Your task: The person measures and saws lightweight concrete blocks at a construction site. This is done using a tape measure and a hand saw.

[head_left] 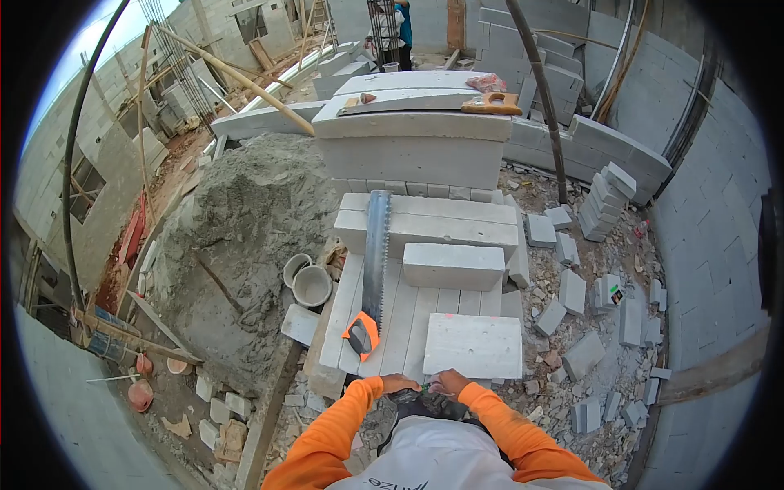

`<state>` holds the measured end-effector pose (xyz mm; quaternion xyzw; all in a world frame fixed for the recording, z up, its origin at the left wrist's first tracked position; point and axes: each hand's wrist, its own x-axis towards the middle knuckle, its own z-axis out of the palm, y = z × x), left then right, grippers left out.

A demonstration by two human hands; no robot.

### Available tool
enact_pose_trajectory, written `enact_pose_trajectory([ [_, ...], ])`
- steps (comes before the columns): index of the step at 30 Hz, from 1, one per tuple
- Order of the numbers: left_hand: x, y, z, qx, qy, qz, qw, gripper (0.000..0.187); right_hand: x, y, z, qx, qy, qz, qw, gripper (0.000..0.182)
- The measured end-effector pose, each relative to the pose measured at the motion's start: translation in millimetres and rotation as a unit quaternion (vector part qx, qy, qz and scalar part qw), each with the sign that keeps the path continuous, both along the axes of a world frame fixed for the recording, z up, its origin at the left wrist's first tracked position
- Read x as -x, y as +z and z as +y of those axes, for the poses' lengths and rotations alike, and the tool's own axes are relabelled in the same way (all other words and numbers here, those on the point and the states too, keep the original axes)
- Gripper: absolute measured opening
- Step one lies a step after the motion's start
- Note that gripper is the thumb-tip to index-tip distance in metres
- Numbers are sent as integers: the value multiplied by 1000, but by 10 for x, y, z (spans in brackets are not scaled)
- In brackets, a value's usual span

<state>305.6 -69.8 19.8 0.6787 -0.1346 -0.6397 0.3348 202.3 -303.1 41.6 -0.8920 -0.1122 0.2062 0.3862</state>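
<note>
My left hand (400,384) and my right hand (447,382) are close together in front of my waist, at the near edge of the stacked blocks. Fingers of both are curled in. A small dark and greenish thing shows between them, too small to name. Just beyond my right hand lies a flat white block (474,346). A hand saw (376,261) with an orange and grey handle rests on the blocks ahead of my left hand, its blade pointing away. Another block (454,266) stands behind the flat one.
A sand heap (245,245) with two buckets (312,286) is on the left. Broken blocks (583,356) and rubble cover the ground at right. A second saw (490,103) lies on the tall block stack (408,151). A person (403,33) stands far back.
</note>
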Motion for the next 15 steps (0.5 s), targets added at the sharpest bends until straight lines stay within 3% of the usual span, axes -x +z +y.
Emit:
enact_pose_trajectory([
  [3,101,-298,322,-15,115,47,992,75,-191,174,311,-5,17,38,999,33],
  [4,199,49,425,-46,199,-2,979,67,-292,196,384,-29,3,40,999,32],
  [6,284,-84,768,-70,301,122,943,53,-514,207,571,-52,-15,41,998,37],
  [10,573,-127,1401,-60,466,180,864,37,-1118,55,1161,2,-31,-54,998,37],
  [11,641,-292,1578,-63,491,196,846,34,-1246,-40,1365,-72,-70,-99,990,36],
  [12,730,-496,1749,-72,523,207,824,32,-1383,-200,1575,-83,-104,-61,989,38],
  [14,834,-469,1960,-57,568,185,800,33,-1591,-844,1994,-34,-109,-128,985,47],
  [15,833,-242,1939,-84,595,178,779,33,-1731,-750,2110,20,-109,-80,991,51],
])
